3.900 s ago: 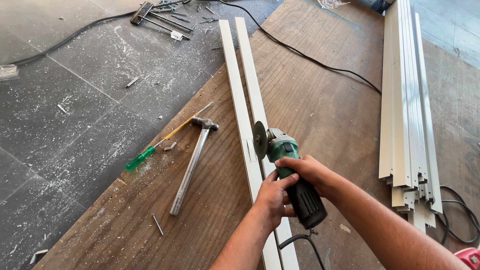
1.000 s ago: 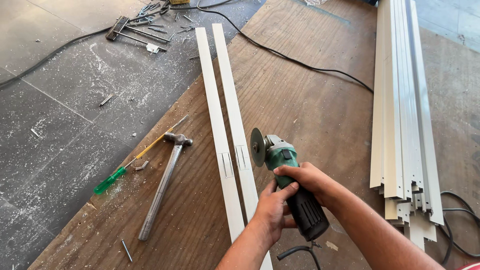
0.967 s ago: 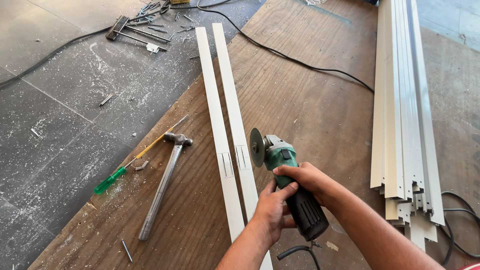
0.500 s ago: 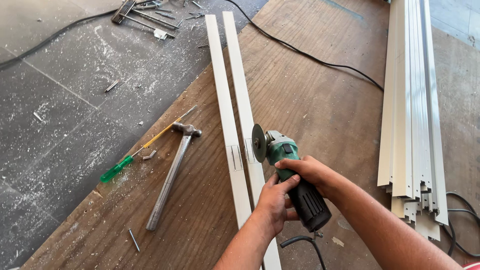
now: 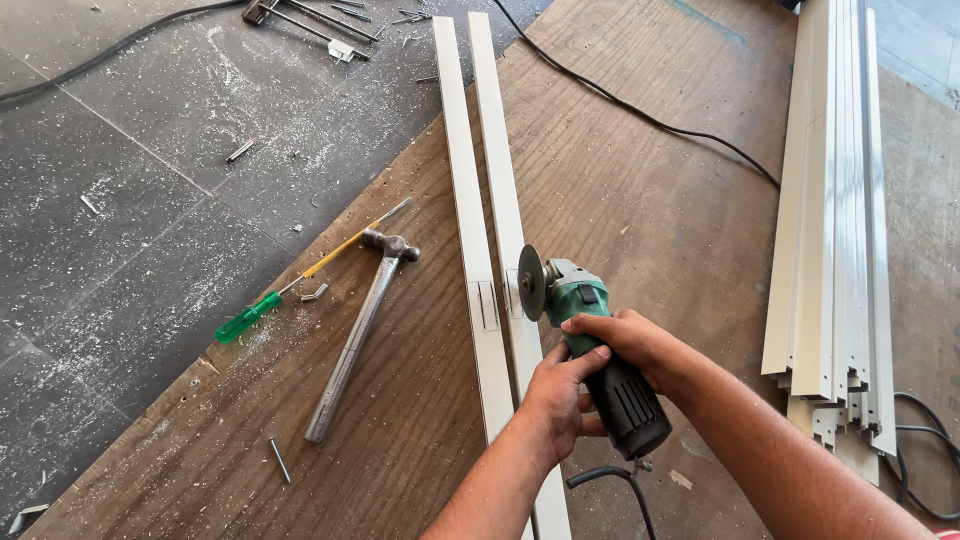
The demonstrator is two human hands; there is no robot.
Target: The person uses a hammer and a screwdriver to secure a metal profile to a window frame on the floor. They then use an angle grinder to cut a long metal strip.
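Angle grinder (image 5: 595,350), green body with black rear grip, held over a wooden board (image 5: 640,190). The right hand (image 5: 640,345) wraps over the top of the green body; the left hand (image 5: 560,400) clasps the black grip from the near left side. Both are closed firmly on the tool. The disc (image 5: 530,283) stands upright at the right-hand one of two long white strips (image 5: 478,180); whether it touches the strip appears uncertain from this angle. Left of the grinder, beyond the strips, lie a metal hammer (image 5: 358,330) and a green-handled screwdriver (image 5: 290,292). Well to the right of the grinder rests a stack of white profiles (image 5: 835,220). A black cable (image 5: 640,110) crosses the board beyond the grinder.
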